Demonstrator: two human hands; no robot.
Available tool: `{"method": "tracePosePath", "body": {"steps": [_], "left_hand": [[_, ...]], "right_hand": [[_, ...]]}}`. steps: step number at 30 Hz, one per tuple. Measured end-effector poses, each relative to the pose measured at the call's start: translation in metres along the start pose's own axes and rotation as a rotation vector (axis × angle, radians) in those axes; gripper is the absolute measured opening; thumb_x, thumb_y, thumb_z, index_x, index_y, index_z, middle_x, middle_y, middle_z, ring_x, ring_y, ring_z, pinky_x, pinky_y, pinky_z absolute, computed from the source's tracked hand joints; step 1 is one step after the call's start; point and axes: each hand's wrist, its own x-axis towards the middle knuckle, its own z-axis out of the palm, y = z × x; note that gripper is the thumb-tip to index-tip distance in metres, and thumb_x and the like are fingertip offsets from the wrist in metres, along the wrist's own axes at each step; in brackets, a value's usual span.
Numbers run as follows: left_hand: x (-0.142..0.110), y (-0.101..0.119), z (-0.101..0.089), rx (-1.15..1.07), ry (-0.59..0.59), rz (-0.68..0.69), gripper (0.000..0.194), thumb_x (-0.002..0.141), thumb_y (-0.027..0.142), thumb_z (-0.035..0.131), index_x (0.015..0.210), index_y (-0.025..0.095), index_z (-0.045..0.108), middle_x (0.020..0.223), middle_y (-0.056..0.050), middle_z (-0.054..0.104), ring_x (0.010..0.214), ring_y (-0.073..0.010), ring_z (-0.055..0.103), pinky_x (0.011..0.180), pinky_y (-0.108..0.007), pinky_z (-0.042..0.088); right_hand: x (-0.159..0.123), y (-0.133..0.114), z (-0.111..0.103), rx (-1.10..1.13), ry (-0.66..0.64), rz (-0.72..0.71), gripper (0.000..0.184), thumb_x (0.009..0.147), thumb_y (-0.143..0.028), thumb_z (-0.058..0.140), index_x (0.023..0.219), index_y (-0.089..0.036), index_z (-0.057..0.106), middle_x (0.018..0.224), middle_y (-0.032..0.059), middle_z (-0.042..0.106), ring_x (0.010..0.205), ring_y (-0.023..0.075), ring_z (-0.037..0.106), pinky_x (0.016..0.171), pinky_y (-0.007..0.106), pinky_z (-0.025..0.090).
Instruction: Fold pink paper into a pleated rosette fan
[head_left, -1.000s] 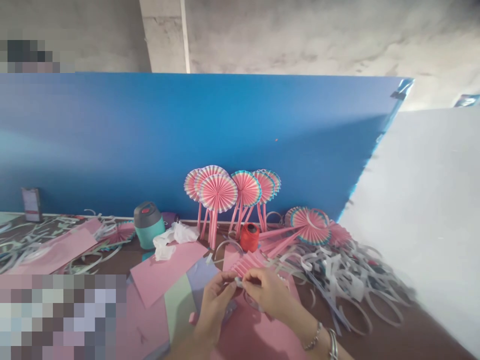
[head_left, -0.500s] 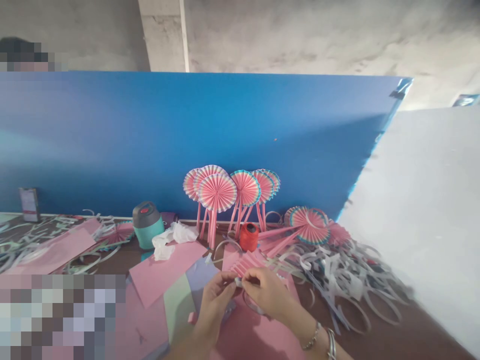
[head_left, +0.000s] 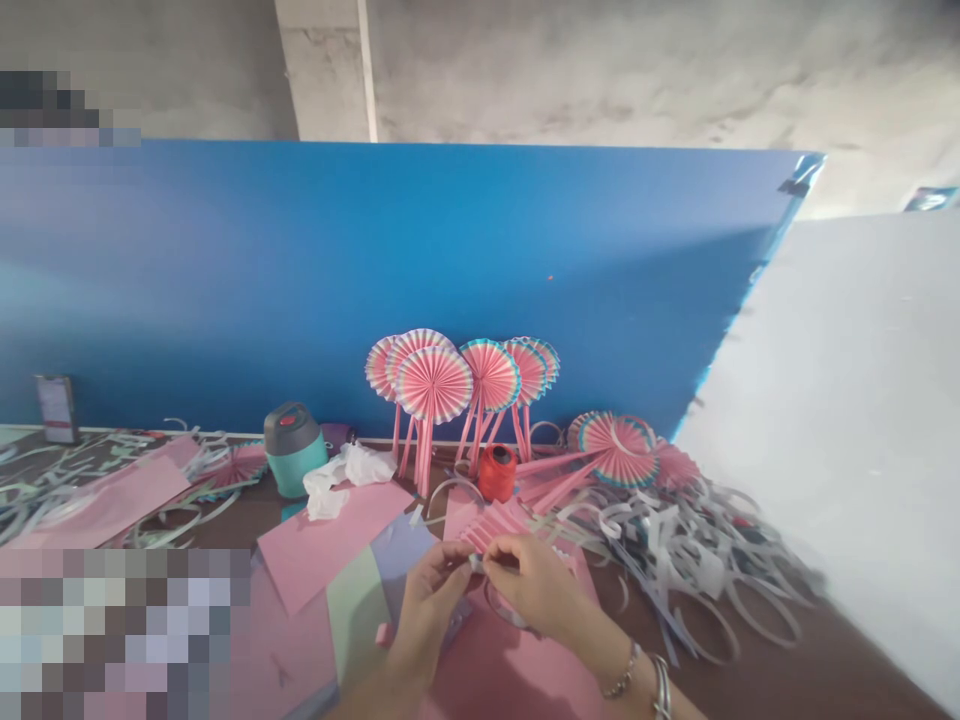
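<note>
Pink pleated paper (head_left: 491, 524) lies near the middle of the brown bench (head_left: 810, 682), in from the back edge, where the blue flat board (head_left: 600, 240) stands. It is just past the fingertips, and a red round spool (head_left: 497, 473) sits close behind it. The left hand (head_left: 426, 610) pinches a tiny whitish piece (head_left: 476, 564) with its thumb and finger, and the right hand (head_left: 544, 592) pinches close up against its other side. I can't tell what the piece is made of, or if it touches the folds. To do this bit well, hold the piece still with the left hand and make small, soft moves with the right. Squeezing too hard could squash it or bend the folds. Both wrists should stay low, away from the curly pale strips (head_left: 705, 570) by the bench's right edge.
</note>
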Motion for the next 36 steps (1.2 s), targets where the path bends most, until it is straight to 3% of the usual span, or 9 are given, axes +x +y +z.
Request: {"method": "tracePosePath", "body": {"steps": [6, 10, 15, 20, 24, 33, 36], "left_hand": [[0.006, -0.010, -0.005, 0.150, 0.029, 0.059, 0.036, 0.065, 0.038, 0.076, 0.086, 0.011, 0.062, 0.077, -0.003, 0.062, 0.073, -0.0110, 0.059, 0.073, -0.021, 0.048], [0.004, -0.011, -0.008, 0.283, 0.043, 0.141, 0.035, 0.072, 0.041, 0.069, 0.087, 0.011, 0.064, 0.082, -0.007, 0.066, 0.080, -0.0156, 0.063, 0.077, -0.025, 0.049], [0.001, -0.008, -0.011, 0.487, 0.119, 0.346, 0.029, 0.080, 0.041, 0.060, 0.084, 0.012, 0.066, 0.080, -0.006, 0.064, 0.075, -0.0140, 0.061, 0.070, -0.021, 0.049], [0.002, -0.013, -0.016, 0.556, 0.117, 0.456, 0.025, 0.085, 0.038, 0.057, 0.088, 0.015, 0.066, 0.083, -0.004, 0.063, 0.079, -0.0123, 0.060, 0.073, -0.019, 0.048], [0.002, -0.014, -0.018, 0.570, 0.107, 0.456, 0.025, 0.086, 0.038, 0.055, 0.088, 0.015, 0.066, 0.083, -0.005, 0.063, 0.078, -0.0129, 0.060, 0.072, -0.020, 0.047], [0.001, -0.008, -0.015, 0.537, 0.154, 0.405, 0.024, 0.082, 0.039, 0.060, 0.085, 0.016, 0.067, 0.081, -0.006, 0.064, 0.077, -0.0149, 0.059, 0.072, -0.020, 0.045], [0.002, -0.007, -0.017, 0.522, 0.176, 0.406, 0.025, 0.082, 0.039, 0.060, 0.086, 0.015, 0.066, 0.079, -0.005, 0.063, 0.075, -0.0145, 0.058, 0.070, -0.020, 0.046]], "right_hand": [[0.000, -0.001, 0.000, -0.027, -0.007, 0.003, 0.018, 0.075, -0.019, 0.048, 0.067, -0.013, 0.062, 0.063, 0.0002, 0.060, 0.060, 0.0073, 0.050, 0.056, 0.018, 0.030], [0.000, 0.002, 0.001, 0.018, -0.024, -0.026, 0.021, 0.078, -0.023, 0.047, 0.068, -0.012, 0.061, 0.056, -0.0007, 0.054, 0.054, 0.0061, 0.045, 0.052, 0.018, 0.027], [-0.003, 0.005, -0.003, 0.204, -0.187, 0.006, 0.027, 0.081, -0.028, 0.044, 0.087, -0.013, 0.065, 0.052, -0.0030, 0.050, 0.040, 0.0046, 0.039, 0.044, 0.017, 0.026], [-0.008, -0.003, -0.010, 0.255, -0.242, 0.019, 0.034, 0.081, -0.024, 0.046, 0.107, -0.013, 0.064, 0.049, -0.0041, 0.050, 0.039, 0.0037, 0.039, 0.047, 0.015, 0.032], [-0.011, -0.010, -0.011, 0.260, -0.242, 0.107, 0.043, 0.080, -0.022, 0.048, 0.120, -0.014, 0.058, 0.049, -0.0046, 0.049, 0.038, 0.0042, 0.039, 0.045, 0.014, 0.033], [-0.015, -0.004, -0.008, 0.172, -0.234, 0.038, 0.042, 0.086, -0.028, 0.042, 0.124, -0.015, 0.053, 0.055, -0.0031, 0.053, 0.045, 0.0052, 0.045, 0.053, 0.015, 0.036], [-0.015, -0.002, -0.010, 0.036, -0.108, -0.021, 0.038, 0.085, -0.030, 0.045, 0.119, -0.016, 0.055, 0.069, 0.0012, 0.062, 0.057, 0.0083, 0.053, 0.059, 0.017, 0.038]]}}
